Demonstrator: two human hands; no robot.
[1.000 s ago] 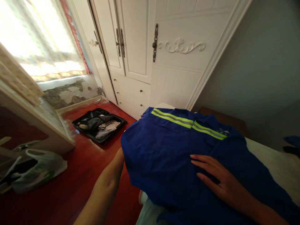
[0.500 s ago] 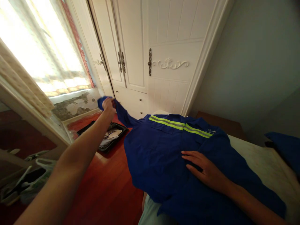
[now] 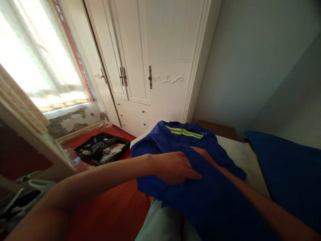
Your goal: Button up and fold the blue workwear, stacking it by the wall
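Observation:
A blue work jacket (image 3: 156, 147) with yellow-and-grey reflective strips lies spread over the bed's edge and my lap. My left hand (image 3: 174, 167), wearing a ring, is across the front of the jacket. Its fingers are curled into the cloth, with one digit stretched to the right. My right hand (image 3: 200, 152) reaches in from the right beside it. Folded blue cloth covers most of its fingers, so their hold is hidden.
An open black suitcase (image 3: 84, 157) with clothes inside lies on the red floor (image 3: 107, 201). Ahead stands a white wardrobe (image 3: 135, 50). A blue pillow or cloth (image 3: 288, 167) is at right on the pale bed surface (image 3: 247, 155). A plastic bag (image 3: 42, 185) sits at lower left.
My left hand has swung from the far left, where it held the sleeve stretched out, to the jacket's middle, bringing the sleeve inward. Cloth now covers my right fingers. The view has shifted right.

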